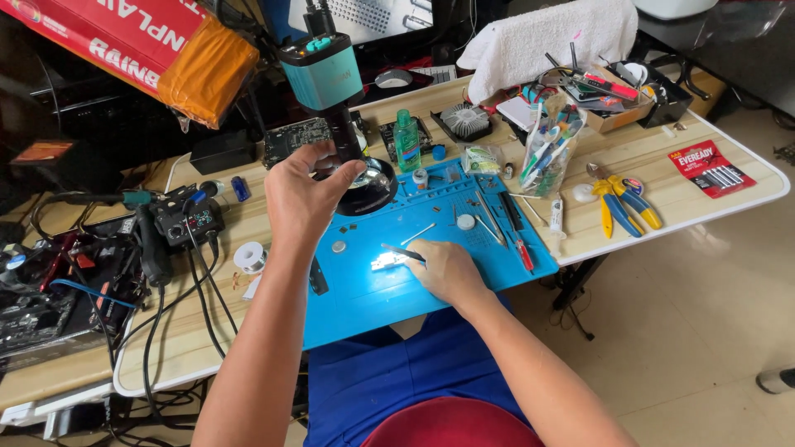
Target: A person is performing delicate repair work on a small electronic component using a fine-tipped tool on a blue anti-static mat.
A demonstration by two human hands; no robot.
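Left hand [300,197]: closed around the black column of the teal microscope [325,76], just above its ring light [368,184]; the fingers hide the part gripped. Right hand [443,271]: curled narrow on a thin tool [401,251], tip at a small bright part [387,261] lit on the blue mat [389,290]. What the part is cannot be made out; the palm hides the rest of the tool.

Mat: lies on the wood-top table [662,157]; its near edge hangs over the lap. On it, small loose bits, too small to tell, and a red-handled screwdriver [524,254].

Containers: clear bag [551,149] upright right of the mat, holding brushes and pens; open box [617,103] at the back right, filled with tools; green bottle [407,141] behind the mat.

Packages: red flat battery pack [710,168] at the table's right end; red and orange wrapped bundle [157,50] at top left, cut off by the frame.

Also: yellow-blue pliers [625,203], white towel [551,37], solder spool [248,257], tangled black cables [199,290] on the left.
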